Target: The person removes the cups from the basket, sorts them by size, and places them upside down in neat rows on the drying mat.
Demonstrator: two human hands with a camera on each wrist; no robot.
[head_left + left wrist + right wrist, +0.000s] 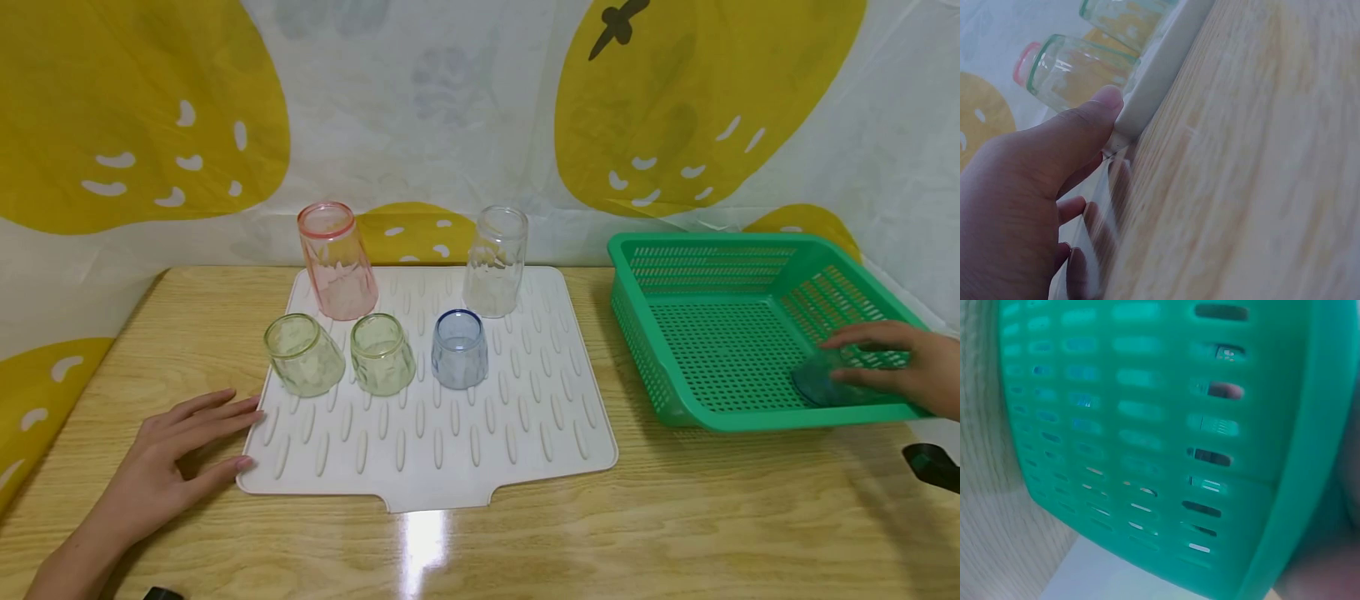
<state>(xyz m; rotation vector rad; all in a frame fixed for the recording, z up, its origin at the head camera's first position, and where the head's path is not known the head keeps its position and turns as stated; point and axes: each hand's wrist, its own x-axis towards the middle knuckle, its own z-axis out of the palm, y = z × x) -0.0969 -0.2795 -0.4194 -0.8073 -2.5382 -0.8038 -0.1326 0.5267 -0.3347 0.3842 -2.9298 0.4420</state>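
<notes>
Inside the green basket (660, 367), my right hand (918, 367) holds a blue-tinted glass (817, 382) between thumb and fingers. The glass lies low in the basket near its front right corner, partly behind the fingers. Through the slots of the basket wall (1285, 425), the right wrist view shows only bits of the hand and glass. My left hand (168, 454) lies at the left edge of the white drying mat (442, 450), fingers extended. Its thumb (1094, 119) touches the mat's rim in the left wrist view.
Upside-down on the mat stand a tall pink glass (341, 275), a tall clear glass (495, 267), two short green glasses (307, 362) and a short blue glass (460, 358). A lemon-patterned cloth (465, 108) hangs behind the wooden table (675, 517).
</notes>
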